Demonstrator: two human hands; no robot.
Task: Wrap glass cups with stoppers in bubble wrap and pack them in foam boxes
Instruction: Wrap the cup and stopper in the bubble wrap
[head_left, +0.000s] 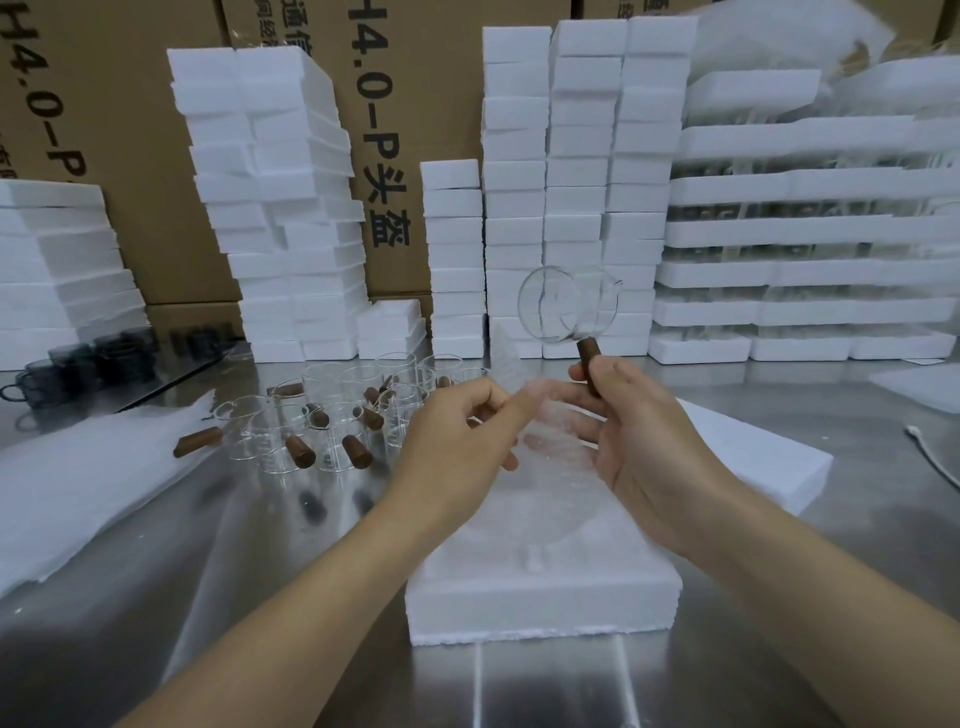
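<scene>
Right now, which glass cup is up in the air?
The glass cup the right hand holds by its brown handle; the others sit on the table.

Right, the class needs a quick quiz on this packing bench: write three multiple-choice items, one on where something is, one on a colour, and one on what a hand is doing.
1. Where do the spare glass cups stand?
A. On the steel table, left of the hands
B. Inside a foam box
C. On top of the cardboard cartons

2. What colour is the handle of the raised cup?
A. White
B. Brown
C. Green

3. What is the right hand doing?
A. Lying flat on the table
B. Hanging idle
C. Gripping the raised cup's handle

Answers:
1 A: the cups cluster on the metal top beside the left arm.
2 B: the stub below the glass is dark brown.
3 C: its fingers curl round the handle and hold the cup up in the air.
</scene>
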